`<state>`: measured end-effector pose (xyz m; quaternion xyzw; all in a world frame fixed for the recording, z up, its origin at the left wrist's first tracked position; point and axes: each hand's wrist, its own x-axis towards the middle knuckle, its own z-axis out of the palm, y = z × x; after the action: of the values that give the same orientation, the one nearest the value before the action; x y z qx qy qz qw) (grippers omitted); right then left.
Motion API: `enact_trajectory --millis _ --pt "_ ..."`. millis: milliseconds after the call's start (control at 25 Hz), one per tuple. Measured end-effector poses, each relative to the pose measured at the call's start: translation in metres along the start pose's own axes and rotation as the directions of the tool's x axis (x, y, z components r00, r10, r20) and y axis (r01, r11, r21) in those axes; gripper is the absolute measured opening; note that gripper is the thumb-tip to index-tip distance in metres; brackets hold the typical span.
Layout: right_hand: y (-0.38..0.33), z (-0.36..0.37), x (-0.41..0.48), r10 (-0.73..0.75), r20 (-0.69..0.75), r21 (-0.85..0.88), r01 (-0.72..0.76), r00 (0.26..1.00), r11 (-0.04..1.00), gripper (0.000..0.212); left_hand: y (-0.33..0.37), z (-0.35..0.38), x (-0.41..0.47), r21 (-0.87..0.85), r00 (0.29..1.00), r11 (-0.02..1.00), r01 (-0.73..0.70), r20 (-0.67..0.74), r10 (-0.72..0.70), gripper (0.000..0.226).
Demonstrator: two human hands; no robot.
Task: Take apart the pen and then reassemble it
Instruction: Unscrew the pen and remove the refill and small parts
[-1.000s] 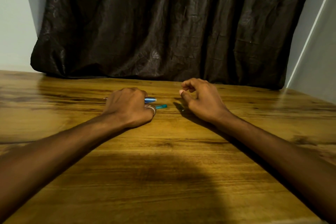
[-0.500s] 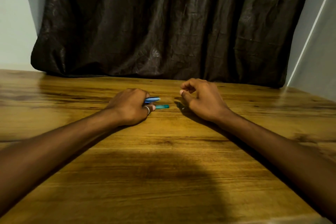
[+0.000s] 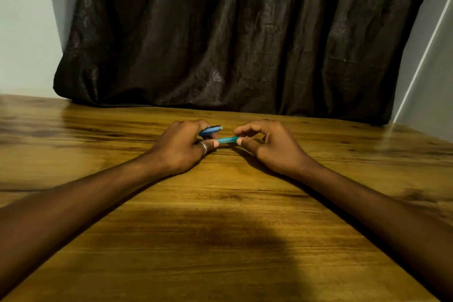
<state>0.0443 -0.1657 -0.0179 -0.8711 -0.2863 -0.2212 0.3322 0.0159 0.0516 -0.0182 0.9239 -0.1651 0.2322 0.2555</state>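
My left hand (image 3: 182, 146), with a ring on one finger, is closed around a blue pen part (image 3: 211, 130) whose end sticks out to the right above my thumb. A short teal pen piece (image 3: 227, 140) lies low over the wooden table (image 3: 220, 216) between both hands. My left thumb tip touches its left end. My right hand (image 3: 267, 146) pinches its right end between thumb and forefinger. The rest of the blue part is hidden inside my left fist.
A dark crumpled curtain (image 3: 232, 37) hangs behind the table's far edge. Pale walls (image 3: 24, 27) stand at the left and right. My own shadow darkens the near middle of the table.
My right hand moved left and took hold of the teal piece's right end. My left hand shifted right with the blue part, its thumb now against the teal piece.
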Motion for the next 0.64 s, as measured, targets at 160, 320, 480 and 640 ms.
enact_trajectory --millis 160,320,480,640 --pt "0.0009 0.0004 0.0019 0.012 0.001 0.063 -0.012 1.000 0.998 0.017 0.0008 -0.0003 -0.0004 -0.029 0.999 0.999 -0.033 -0.001 0.033 0.013" --pt "0.0054 0.0023 0.0034 0.066 -0.003 0.132 -0.065 0.998 0.989 0.015 -0.0009 0.0010 0.0002 -0.013 1.000 1.000 -0.022 0.003 0.022 0.013" --pt "0.0041 0.0012 0.0026 0.063 -0.001 0.122 -0.063 0.998 0.990 0.016 0.0008 0.0003 0.0001 -0.020 1.000 1.000 -0.008 0.019 0.009 0.012" --pt "0.0062 -0.0023 0.0019 0.076 -0.069 0.088 -0.069 0.995 0.994 0.014 0.0005 0.0009 -0.0006 -0.014 1.000 1.000 0.017 0.013 -0.016 0.012"
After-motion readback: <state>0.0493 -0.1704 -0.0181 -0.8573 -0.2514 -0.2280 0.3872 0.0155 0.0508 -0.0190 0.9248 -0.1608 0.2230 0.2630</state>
